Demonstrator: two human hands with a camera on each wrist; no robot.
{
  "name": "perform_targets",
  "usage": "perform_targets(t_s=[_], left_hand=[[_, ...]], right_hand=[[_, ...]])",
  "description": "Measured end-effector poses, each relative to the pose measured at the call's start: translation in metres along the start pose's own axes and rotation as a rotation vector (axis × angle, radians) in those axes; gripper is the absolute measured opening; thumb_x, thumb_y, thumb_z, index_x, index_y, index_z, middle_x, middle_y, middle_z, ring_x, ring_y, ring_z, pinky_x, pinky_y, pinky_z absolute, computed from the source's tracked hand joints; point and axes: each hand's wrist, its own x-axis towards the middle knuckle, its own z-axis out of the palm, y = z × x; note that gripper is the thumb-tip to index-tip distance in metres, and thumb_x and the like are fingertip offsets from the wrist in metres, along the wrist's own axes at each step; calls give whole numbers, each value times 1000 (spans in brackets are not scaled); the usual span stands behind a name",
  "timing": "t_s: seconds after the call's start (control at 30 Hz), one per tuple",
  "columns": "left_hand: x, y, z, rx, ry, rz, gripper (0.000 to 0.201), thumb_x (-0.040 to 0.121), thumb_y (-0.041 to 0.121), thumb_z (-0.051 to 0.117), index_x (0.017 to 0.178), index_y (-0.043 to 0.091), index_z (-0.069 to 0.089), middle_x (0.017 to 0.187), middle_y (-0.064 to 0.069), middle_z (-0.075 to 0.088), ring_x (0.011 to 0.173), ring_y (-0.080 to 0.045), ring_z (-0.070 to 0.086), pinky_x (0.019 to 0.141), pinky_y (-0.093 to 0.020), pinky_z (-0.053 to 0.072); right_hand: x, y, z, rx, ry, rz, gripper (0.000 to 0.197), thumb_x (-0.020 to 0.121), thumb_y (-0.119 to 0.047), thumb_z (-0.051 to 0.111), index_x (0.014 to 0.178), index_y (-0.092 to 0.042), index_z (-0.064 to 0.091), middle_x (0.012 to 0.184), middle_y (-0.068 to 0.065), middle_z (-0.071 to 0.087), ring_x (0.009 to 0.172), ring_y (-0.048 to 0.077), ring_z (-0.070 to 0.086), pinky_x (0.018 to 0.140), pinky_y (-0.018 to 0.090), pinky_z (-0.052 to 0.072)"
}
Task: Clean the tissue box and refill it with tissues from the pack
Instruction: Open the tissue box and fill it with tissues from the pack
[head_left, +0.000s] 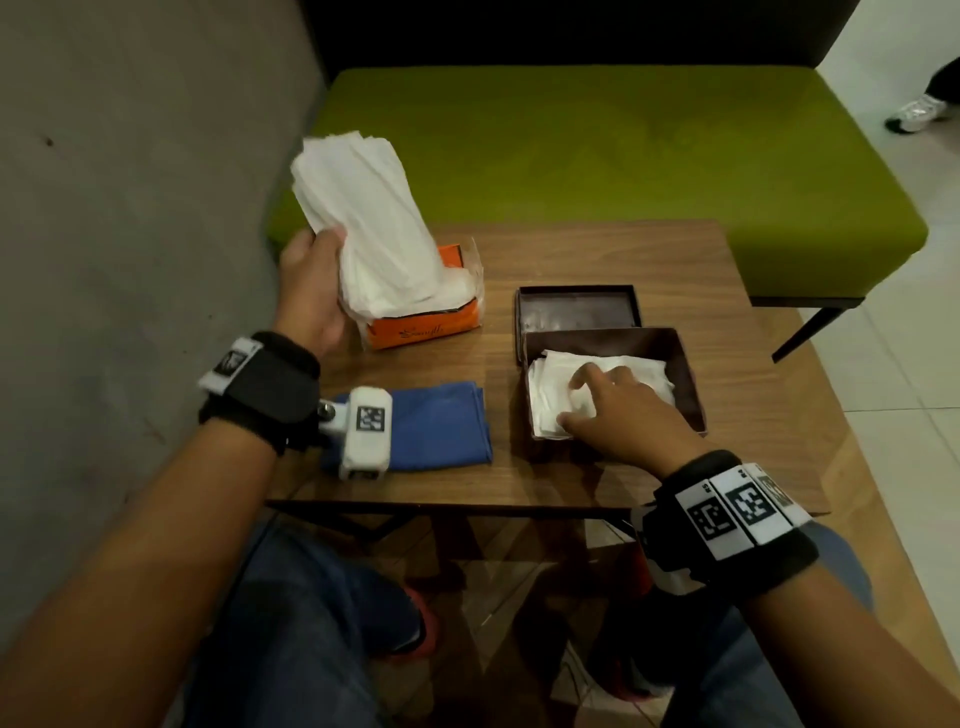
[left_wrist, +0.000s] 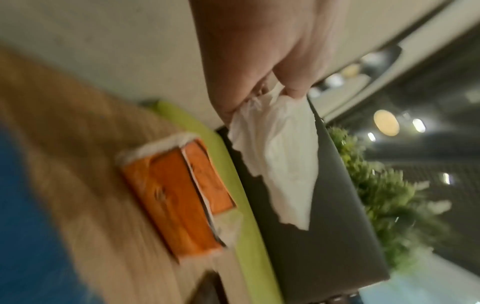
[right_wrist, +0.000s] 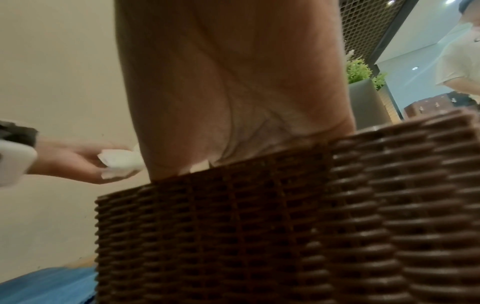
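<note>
My left hand (head_left: 311, 280) grips a thick white stack of tissues (head_left: 358, 218) and holds it tilted above the orange tissue pack (head_left: 415, 327) at the table's back left. The left wrist view shows the same tissues (left_wrist: 280, 156) hanging from my fingers over the pack (left_wrist: 179, 197). The brown woven tissue box (head_left: 685, 374) stands open at the right, with white tissues (head_left: 550, 384) inside. My right hand (head_left: 608, 405) lies with spread fingers on those tissues. In the right wrist view the box's woven wall (right_wrist: 259, 226) fills the lower half.
The box's brown lid (head_left: 576, 306) lies upturned just behind the box. A folded blue cloth (head_left: 436, 426) lies on the wooden table (head_left: 597, 249) near my left wrist. A green bench (head_left: 597, 150) stands behind the table, a grey wall (head_left: 130, 208) to the left.
</note>
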Motion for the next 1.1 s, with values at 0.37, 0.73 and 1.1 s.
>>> perform_targets(t_s=[0.37,0.73,1.1], left_hand=[[-118,-32,10,-293,-399,-371,44,93,27,52,134,12,46,132,-11,57,119,-25,57,96,-40,49],[-170,-32,33,0,-459,-302,35,90,29,57,123,17,55,114,-4,69,105,-18,66,94,-40,51],[-161,-24,21,-35,-609,-305,38,89,22,56,126,20,52,120,-4,66,109,-18,63,90,-35,54]], right_hand=[[-55,-45,-16,907,378,-256,33,96,-52,46,104,-23,60,105,-8,64,104,9,61,84,26,48],[-71,-60,1,1504,-68,-186,64,81,-63,59,128,-20,60,119,10,70,109,27,68,99,49,50],[-70,-39,-19,1651,125,-94,32,91,-16,63,122,-21,59,115,5,72,103,23,69,83,45,58]])
